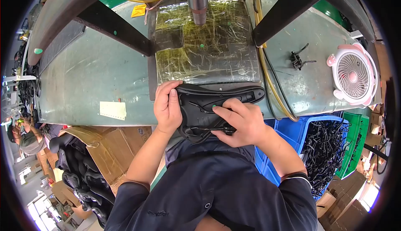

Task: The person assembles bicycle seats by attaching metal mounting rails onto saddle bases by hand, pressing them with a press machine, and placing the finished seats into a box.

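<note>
A black bicycle saddle (190,116) lies underside up at the near edge of the work table, its narrow nose to the right. My left hand (168,107) grips its wide left end, thumb over the rim. A thin black metal rail (204,128) runs across the underside toward my right hand (242,124). The fingers of that hand are bent and closed round the rail's right end by the nose; the exact contact is partly hidden under them.
A steel press ram (196,1) hangs over a tape-wrapped plate (209,51) between dark frame legs. Hoses run down its right side. To the right are a brake lever (297,59), a pink-white fan (353,76) and a blue bin (288,130) of black rods. A cardboard box (112,153) and saddles (81,170) stand left.
</note>
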### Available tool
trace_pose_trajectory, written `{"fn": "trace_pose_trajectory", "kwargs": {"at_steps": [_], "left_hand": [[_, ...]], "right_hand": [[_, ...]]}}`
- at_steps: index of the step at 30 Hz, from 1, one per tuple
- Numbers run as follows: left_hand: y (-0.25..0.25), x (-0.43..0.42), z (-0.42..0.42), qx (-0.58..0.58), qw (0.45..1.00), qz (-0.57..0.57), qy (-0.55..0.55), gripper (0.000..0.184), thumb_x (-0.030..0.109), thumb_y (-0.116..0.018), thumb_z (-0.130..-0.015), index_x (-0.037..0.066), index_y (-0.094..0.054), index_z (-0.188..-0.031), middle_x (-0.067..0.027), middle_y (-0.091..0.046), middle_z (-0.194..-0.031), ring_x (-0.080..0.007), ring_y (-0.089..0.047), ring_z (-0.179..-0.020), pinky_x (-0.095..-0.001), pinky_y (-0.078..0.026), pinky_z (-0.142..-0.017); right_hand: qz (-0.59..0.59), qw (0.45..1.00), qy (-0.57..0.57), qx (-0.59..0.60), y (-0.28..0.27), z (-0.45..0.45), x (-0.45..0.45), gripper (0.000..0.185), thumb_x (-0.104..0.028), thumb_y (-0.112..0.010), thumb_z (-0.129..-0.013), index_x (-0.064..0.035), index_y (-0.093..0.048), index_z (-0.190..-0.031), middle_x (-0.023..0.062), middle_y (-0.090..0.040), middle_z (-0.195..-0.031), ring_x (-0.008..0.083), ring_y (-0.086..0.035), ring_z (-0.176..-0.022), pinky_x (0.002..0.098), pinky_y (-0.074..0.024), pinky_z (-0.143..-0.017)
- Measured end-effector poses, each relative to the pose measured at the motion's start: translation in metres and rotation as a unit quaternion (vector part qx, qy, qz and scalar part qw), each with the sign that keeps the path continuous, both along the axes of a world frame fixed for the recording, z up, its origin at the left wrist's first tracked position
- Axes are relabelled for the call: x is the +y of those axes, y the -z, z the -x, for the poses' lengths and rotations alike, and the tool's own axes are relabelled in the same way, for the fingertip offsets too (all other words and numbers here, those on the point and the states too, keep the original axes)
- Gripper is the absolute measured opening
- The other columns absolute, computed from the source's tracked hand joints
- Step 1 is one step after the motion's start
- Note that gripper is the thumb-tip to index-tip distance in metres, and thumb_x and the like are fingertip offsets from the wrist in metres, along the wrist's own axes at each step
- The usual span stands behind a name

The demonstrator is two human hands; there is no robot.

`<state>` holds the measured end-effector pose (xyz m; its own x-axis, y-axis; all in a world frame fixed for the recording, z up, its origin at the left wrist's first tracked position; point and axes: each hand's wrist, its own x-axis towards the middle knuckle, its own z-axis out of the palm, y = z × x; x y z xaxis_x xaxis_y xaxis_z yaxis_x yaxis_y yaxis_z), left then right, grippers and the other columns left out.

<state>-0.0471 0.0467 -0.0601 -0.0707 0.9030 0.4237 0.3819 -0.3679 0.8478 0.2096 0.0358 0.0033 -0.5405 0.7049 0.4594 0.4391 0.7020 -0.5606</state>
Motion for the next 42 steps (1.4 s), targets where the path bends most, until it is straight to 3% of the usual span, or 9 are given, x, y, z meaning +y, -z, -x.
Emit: {"fn": "trace_pose_trajectory", "kwargs": {"at_steps": [15, 25, 27, 29, 30, 33, 34, 37, 42], "left_hand": [[-0.003, 0.004, 0.002, 0.055, 0.998, -0.019, 0.013, 0.020, 0.002, -0.049, -0.108, -0.003, -0.065, -0.117, -0.0156, -0.070, -0.118, -0.0268, -0.063, -0.111, -0.0359, -0.047, -0.103], [-0.039, 0.006, 0.000, 0.172, 0.976, -0.105, 0.085, 0.024, 0.009, -0.073, -0.088, 0.002, -0.067, -0.110, -0.0177, -0.065, -0.133, -0.0387, -0.064, -0.116, -0.0455, -0.050, -0.101], [-0.056, 0.013, 0.003, 0.270, 0.928, -0.180, 0.183, 0.031, 0.010, -0.079, -0.080, 0.004, -0.067, -0.108, -0.0180, -0.063, -0.136, -0.0408, -0.063, -0.118, -0.0477, -0.050, -0.102], [-0.054, 0.018, 0.004, 0.302, 0.923, -0.201, 0.130, 0.032, 0.008, -0.080, -0.076, 0.006, -0.066, -0.104, -0.0176, -0.063, -0.134, -0.0409, -0.063, -0.115, -0.0498, -0.050, -0.098], [-0.058, 0.020, 0.001, 0.295, 0.928, -0.212, 0.087, 0.031, 0.008, -0.080, -0.076, 0.006, -0.066, -0.104, -0.0175, -0.064, -0.133, -0.0407, -0.063, -0.115, -0.0498, -0.050, -0.097], [-0.067, 0.025, -0.022, 0.294, 0.934, -0.195, -0.048, 0.025, 0.006, -0.079, -0.079, 0.005, -0.067, -0.102, -0.0187, -0.063, -0.132, -0.0410, -0.060, -0.116, -0.0487, -0.049, -0.096], [-0.068, 0.026, -0.029, 0.291, 0.939, -0.169, -0.072, 0.024, 0.006, -0.078, -0.081, 0.004, -0.067, -0.102, -0.0194, -0.062, -0.133, -0.0414, -0.059, -0.117, -0.0485, -0.048, -0.096], [-0.064, 0.030, -0.045, 0.243, 0.962, -0.102, -0.065, 0.016, 0.008, -0.076, -0.087, 0.001, -0.066, -0.097, -0.0225, -0.059, -0.136, -0.0448, -0.055, -0.120, -0.0512, -0.048, -0.098], [-0.057, 0.063, -0.049, 0.249, 0.959, -0.128, -0.037, 0.015, 0.007, -0.075, -0.087, 0.000, -0.061, -0.087, -0.0228, -0.065, -0.126, -0.0437, -0.063, -0.108, -0.0489, -0.051, -0.092]], "right_hand": [[-0.003, 0.995, -0.097, -0.014, -0.007, 0.012, 0.032, 0.063, -0.030, -0.090, -0.063, -0.0064, -0.069, -0.117, 0.0065, -0.061, -0.098, 0.0223, -0.061, -0.060, 0.0336, -0.0509, -0.053], [-0.027, 0.987, -0.155, -0.019, -0.011, 0.005, 0.052, 0.060, -0.033, -0.089, -0.070, -0.0074, -0.068, -0.120, 0.0076, -0.061, -0.104, 0.0249, -0.065, -0.067, 0.0352, -0.0524, -0.055], [-0.025, 0.982, -0.180, -0.050, -0.029, 0.000, 0.064, 0.057, -0.029, -0.089, -0.071, -0.0069, -0.067, -0.120, 0.0097, -0.061, -0.106, 0.0294, -0.067, -0.084, 0.0407, -0.0551, -0.071], [-0.058, 0.977, -0.198, -0.062, -0.049, -0.003, 0.081, 0.055, -0.027, -0.088, -0.072, -0.0063, -0.068, -0.119, 0.0109, -0.062, -0.108, 0.0316, -0.067, -0.094, 0.0441, -0.0549, -0.080], [-0.059, 0.979, -0.186, -0.063, -0.057, -0.006, 0.085, 0.070, -0.024, -0.088, -0.072, -0.0049, -0.062, -0.134, 0.0166, -0.063, -0.126, 0.0387, -0.063, -0.116, 0.0497, -0.0514, -0.099], [-0.059, 0.993, 0.072, -0.075, -0.078, -0.001, 0.072, 0.089, -0.027, -0.087, -0.075, 0.0006, -0.048, -0.150, 0.0256, -0.054, -0.146, 0.0459, -0.056, -0.131, 0.0505, -0.0477, -0.110], [0.075, 0.988, 0.131, -0.040, -0.066, 0.007, 0.064, 0.101, -0.032, -0.085, -0.079, 0.0070, -0.034, -0.157, 0.0338, -0.043, -0.155, 0.0507, -0.046, -0.142, 0.0493, -0.0409, -0.119], [0.124, 0.971, 0.198, -0.046, -0.020, 0.026, 0.060, 0.069, -0.024, -0.075, -0.088, 0.0092, -0.050, -0.144, 0.0313, -0.060, -0.134, 0.0476, -0.064, -0.117, 0.0464, -0.0546, -0.100], [-0.037, 0.962, 0.269, 0.008, 0.000, 0.038, 0.085, 0.041, -0.015, -0.071, -0.084, 0.0006, -0.066, -0.121, 0.0170, -0.069, -0.111, 0.0370, -0.071, -0.094, 0.0439, -0.0595, -0.081]]}}
